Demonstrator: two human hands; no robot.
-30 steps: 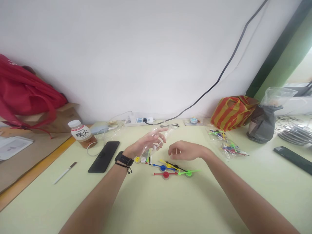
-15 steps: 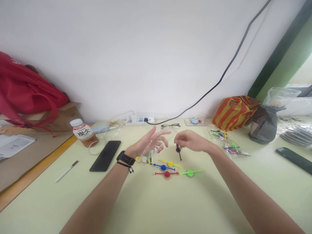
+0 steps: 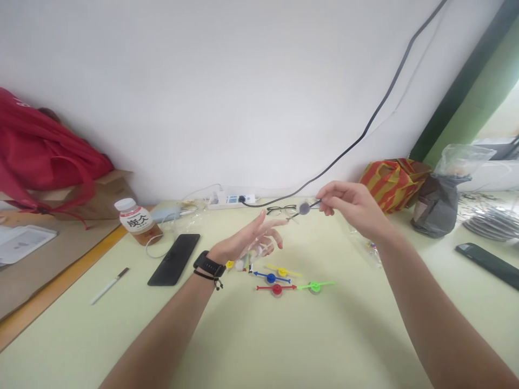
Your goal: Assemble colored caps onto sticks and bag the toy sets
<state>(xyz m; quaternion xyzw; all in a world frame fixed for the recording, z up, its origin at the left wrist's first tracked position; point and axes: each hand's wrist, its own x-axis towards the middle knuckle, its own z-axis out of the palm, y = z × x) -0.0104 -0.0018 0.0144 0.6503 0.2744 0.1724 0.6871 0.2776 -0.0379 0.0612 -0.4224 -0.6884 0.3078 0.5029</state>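
My right hand [image 3: 344,205] is raised over the back of the table, pinching one end of a black arrow spinner [image 3: 304,208]. The spinner is tilted, its round grey base towards me and its other end near my left fingertips. My left hand [image 3: 253,237], thumb up and fingers partly curled, holds a clear plastic bag [image 3: 252,253] with small pieces in and under it, hard to tell apart. In front of it on the table lie a yellow spinner [image 3: 283,272], a blue spinner [image 3: 271,278], a red spinner [image 3: 277,289] and a green spinner [image 3: 315,287].
A phone [image 3: 174,259], a white pen-like stick [image 3: 108,286] and a drink bottle [image 3: 138,221] are on the left. Eyeglasses [image 3: 281,209] and a power strip [image 3: 231,201] sit by the wall. A striped bag [image 3: 393,183] and a grey bag [image 3: 436,208] stand at right.
My right hand has moved up and to the right with the black spinner, which has turned from hanging down to pointing left with its base showing. My left hand has barely moved.
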